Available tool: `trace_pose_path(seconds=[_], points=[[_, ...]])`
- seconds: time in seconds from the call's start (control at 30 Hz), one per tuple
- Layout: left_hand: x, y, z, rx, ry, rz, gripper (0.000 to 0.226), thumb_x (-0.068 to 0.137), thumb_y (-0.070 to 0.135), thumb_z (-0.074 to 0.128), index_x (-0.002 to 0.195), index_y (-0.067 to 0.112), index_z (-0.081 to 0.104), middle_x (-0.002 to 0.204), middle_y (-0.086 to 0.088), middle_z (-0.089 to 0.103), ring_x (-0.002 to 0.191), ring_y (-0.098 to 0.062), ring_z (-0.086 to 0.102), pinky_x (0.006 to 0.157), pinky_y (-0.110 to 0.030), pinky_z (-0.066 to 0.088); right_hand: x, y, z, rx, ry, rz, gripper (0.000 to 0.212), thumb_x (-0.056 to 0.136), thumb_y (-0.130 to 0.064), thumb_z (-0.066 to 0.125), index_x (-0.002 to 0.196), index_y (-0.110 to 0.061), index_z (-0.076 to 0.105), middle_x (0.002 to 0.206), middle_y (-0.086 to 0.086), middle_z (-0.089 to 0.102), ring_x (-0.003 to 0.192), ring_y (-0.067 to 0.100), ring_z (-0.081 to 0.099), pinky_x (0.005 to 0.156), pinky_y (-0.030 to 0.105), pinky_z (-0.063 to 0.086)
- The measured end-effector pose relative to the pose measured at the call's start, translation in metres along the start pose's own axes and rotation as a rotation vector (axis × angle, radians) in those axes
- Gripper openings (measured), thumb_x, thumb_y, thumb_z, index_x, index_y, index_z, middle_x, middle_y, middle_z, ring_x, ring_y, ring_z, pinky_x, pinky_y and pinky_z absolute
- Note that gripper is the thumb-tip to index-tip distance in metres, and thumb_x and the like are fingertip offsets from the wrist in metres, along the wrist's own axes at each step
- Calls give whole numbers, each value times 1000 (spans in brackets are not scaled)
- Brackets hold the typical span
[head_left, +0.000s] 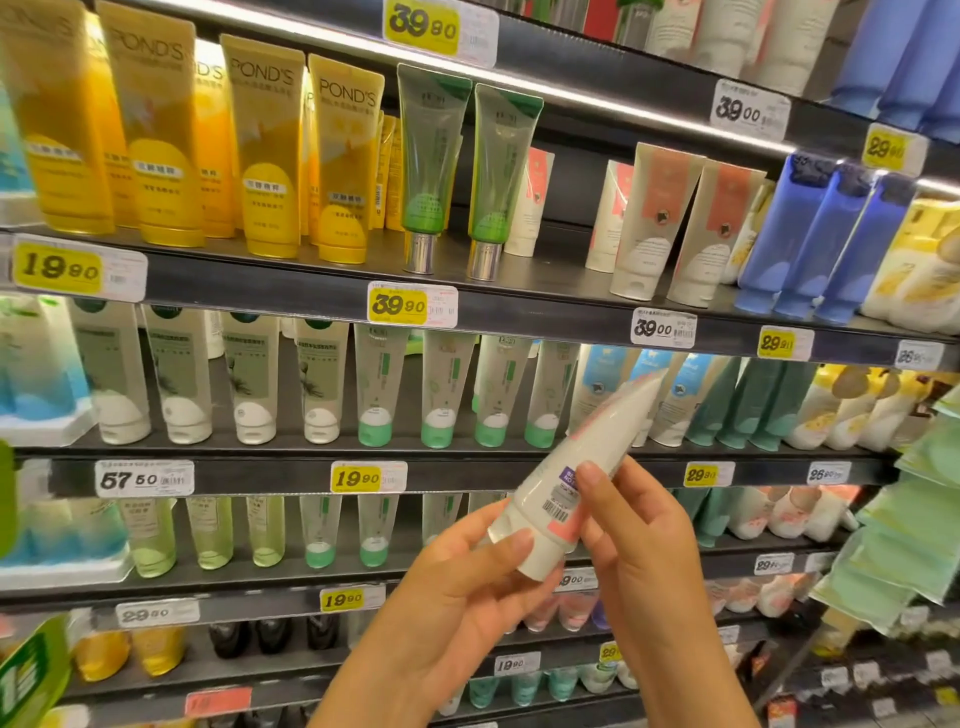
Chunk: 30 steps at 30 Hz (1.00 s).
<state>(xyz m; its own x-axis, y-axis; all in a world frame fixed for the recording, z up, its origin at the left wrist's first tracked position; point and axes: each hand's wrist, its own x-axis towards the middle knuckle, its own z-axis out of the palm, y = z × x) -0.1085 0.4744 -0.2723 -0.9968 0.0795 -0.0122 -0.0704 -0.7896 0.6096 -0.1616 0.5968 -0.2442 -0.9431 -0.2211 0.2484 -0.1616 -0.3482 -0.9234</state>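
A white tube (587, 457) with a coral-pink panel, a purple label and a barcode is held tilted in front of the shelves, cap end down and left. My left hand (467, 587) grips the cap end from below, thumb lying across the cap. My right hand (639, 540) holds the tube's lower body from the right, with the thumb pressed on the label side. Two matching white and coral tubes (654, 218) stand on the upper shelf at the right.
Dark store shelves (519, 306) hold rows of upright tubes: yellow ones (270, 150) upper left, green ones (431, 161) beside them, blue ones (810, 239) at the right. Price tags (397, 305) line the shelf edges. Green packets (904, 525) hang at the right.
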Motion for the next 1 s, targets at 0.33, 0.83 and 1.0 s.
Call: trace_pose_path(seconds=[0.33, 0.83, 1.0], points=[[-4, 3, -1, -193, -34, -126, 40, 75, 21, 62, 103, -7, 68, 114, -32, 62, 90, -41, 67, 77, -43, 58, -1, 10, 4, 317, 12, 6, 30, 79, -21, 55, 105, -11, 68, 97, 8, 73, 83, 14, 70, 65, 25, 56], [3, -2, -15, 845, 202, 570, 50, 72, -9, 71, 102, 31, 66, 110, 10, 63, 103, -4, 62, 80, -17, 51, 0, 12, 6, 244, -25, 174, 39, 76, -23, 60, 113, -8, 60, 102, 9, 71, 93, 18, 68, 71, 27, 57], [-1, 0, -14, 1150, 206, 738, 46, 70, 15, 67, 110, 35, 58, 110, 22, 54, 111, -7, 54, 92, -28, 49, 1, 14, 7, 326, -31, 198, 40, 77, -22, 59, 114, -8, 60, 102, 8, 70, 94, 19, 66, 76, 34, 52]])
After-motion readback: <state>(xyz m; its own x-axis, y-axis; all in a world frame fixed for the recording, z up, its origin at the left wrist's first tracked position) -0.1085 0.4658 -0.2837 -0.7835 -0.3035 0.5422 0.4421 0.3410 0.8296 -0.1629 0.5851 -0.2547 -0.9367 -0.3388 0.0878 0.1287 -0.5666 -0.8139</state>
